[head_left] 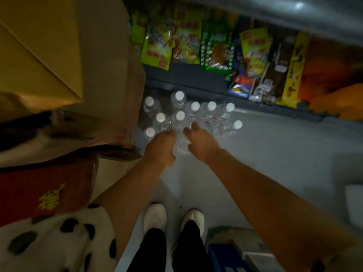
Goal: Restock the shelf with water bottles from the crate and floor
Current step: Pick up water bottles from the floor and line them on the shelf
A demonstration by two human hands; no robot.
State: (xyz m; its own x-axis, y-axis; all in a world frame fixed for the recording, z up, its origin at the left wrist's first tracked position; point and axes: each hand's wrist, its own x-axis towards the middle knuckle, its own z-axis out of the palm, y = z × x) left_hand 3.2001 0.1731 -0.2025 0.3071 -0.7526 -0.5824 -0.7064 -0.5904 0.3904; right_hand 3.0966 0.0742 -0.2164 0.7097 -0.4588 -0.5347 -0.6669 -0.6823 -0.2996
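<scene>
A cluster of clear water bottles [177, 112] with white caps is seen standing upright on the pale floor [275, 146], close together, just in front of the dark base of the shelf [196, 79]. One bottle at the right edge [229, 128] is tilted. Crinkled clear plastic [181, 144] is seen at the near side of the cluster; whether it is a bottle or wrapping cannot be told.

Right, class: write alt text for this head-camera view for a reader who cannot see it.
Both hands, left and right, grip a clear bottle above a cluster of white-capped bottles standing on the floor. Beyond them is a low shelf of snack packets; cardboard boxes stand at left.
</scene>
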